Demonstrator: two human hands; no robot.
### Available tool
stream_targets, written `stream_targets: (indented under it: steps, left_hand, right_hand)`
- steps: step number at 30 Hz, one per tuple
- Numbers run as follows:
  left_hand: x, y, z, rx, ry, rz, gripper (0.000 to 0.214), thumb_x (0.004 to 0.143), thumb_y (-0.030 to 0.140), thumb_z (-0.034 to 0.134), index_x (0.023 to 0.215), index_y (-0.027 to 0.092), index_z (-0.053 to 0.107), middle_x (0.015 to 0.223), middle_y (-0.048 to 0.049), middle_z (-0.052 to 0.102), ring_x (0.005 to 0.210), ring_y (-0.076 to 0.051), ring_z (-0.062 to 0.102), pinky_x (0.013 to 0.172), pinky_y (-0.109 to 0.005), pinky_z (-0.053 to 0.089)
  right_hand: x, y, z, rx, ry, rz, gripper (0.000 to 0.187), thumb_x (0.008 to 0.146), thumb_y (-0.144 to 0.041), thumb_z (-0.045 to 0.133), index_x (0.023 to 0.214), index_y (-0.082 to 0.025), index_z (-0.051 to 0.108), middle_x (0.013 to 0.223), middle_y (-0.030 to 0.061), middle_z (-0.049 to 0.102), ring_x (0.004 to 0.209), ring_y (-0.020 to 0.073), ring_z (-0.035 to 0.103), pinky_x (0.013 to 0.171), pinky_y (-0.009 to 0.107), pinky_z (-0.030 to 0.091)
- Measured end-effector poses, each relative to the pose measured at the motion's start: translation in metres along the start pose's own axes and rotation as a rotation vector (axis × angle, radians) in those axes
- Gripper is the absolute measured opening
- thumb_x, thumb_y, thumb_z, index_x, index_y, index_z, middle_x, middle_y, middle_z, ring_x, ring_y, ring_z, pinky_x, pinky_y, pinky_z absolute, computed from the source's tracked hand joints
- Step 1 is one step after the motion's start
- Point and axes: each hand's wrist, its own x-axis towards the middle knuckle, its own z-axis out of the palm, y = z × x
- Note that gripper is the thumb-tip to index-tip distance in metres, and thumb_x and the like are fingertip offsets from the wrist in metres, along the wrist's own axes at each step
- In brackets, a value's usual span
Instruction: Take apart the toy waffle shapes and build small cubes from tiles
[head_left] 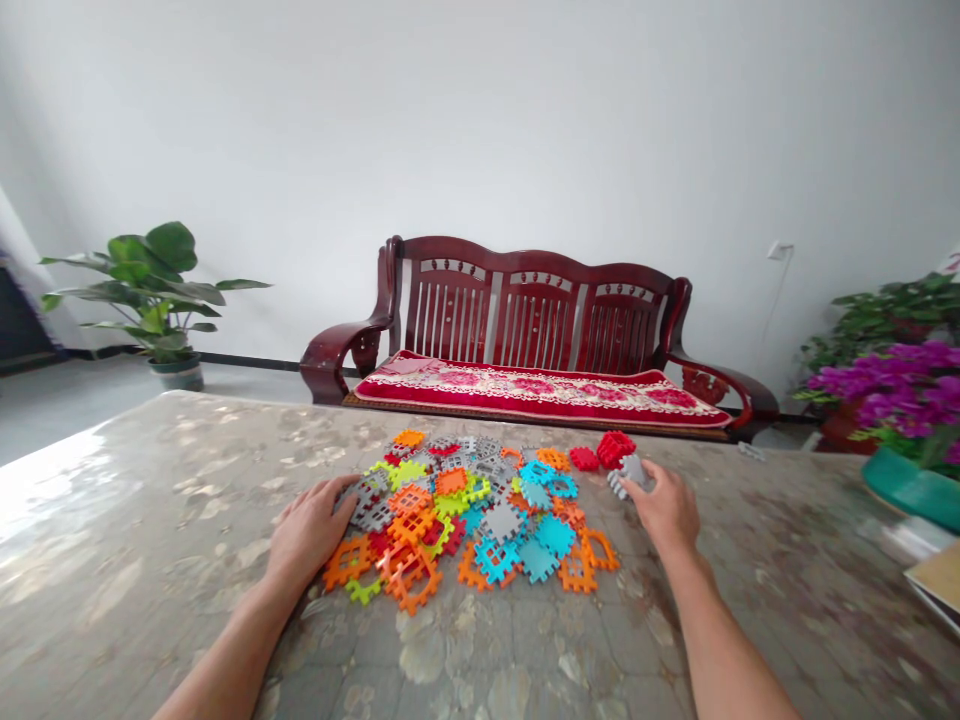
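A pile of flat interlocking plastic tiles in orange, grey, blue, lime and red lies on the marbled table. My left hand rests at the pile's left edge, fingers curled on a grey tile. My right hand sits at the pile's right side with its fingers closed on a grey tile piece. A red assembled block and a loose red tile lie just beyond the right hand.
Behind the table stands a dark wooden bench with a red cushion. A green potted plant is on the floor at left. Purple flowers in a teal pot and a book corner are at the table's right edge.
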Motion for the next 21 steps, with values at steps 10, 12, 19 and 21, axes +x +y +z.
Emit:
stream_targets:
  steps: [10,12,19,21]
  left_hand:
    - [0.001,0.000,0.000,0.017,-0.009,-0.003,0.044,0.093,0.040,0.034,0.126,0.027,0.061,0.129,-0.0057,0.065,0.120,-0.027,0.057,0.103,-0.043,0.041]
    - [0.001,0.000,0.000,0.021,-0.013,-0.004,0.044,0.093,0.039,0.034,0.126,0.028,0.061,0.129,-0.0055,0.065,0.121,-0.027,0.057,0.103,-0.042,0.041]
    - [0.001,-0.002,0.001,0.035,-0.007,-0.008,0.045,0.093,0.041,0.033,0.127,0.028,0.060,0.128,-0.0058,0.065,0.121,-0.027,0.057,0.102,-0.042,0.042]
    - [0.001,-0.002,0.002,0.035,-0.001,-0.004,0.045,0.093,0.041,0.033,0.126,0.028,0.061,0.128,-0.0057,0.065,0.120,-0.028,0.058,0.101,-0.042,0.042]
  right_hand:
    - [0.000,0.004,0.006,-0.088,-0.049,0.029,0.051,0.079,-0.055,0.058,0.120,-0.025,0.066,0.102,0.0106,0.068,0.092,0.0279,0.061,0.075,0.035,0.044]
    - [0.000,0.004,0.007,-0.094,-0.054,0.033,0.051,0.078,-0.055,0.058,0.120,-0.026,0.066,0.103,0.0103,0.068,0.094,0.0285,0.061,0.075,0.036,0.044]
    - [-0.004,0.004,0.013,-0.098,-0.082,0.029,0.052,0.079,-0.054,0.057,0.122,-0.025,0.064,0.110,0.0116,0.068,0.099,0.0303,0.062,0.078,0.038,0.045]
    - [-0.005,0.003,0.015,-0.068,-0.090,0.041,0.050,0.082,-0.052,0.054,0.122,-0.024,0.064,0.112,0.0114,0.068,0.100,0.0300,0.062,0.078,0.037,0.045]
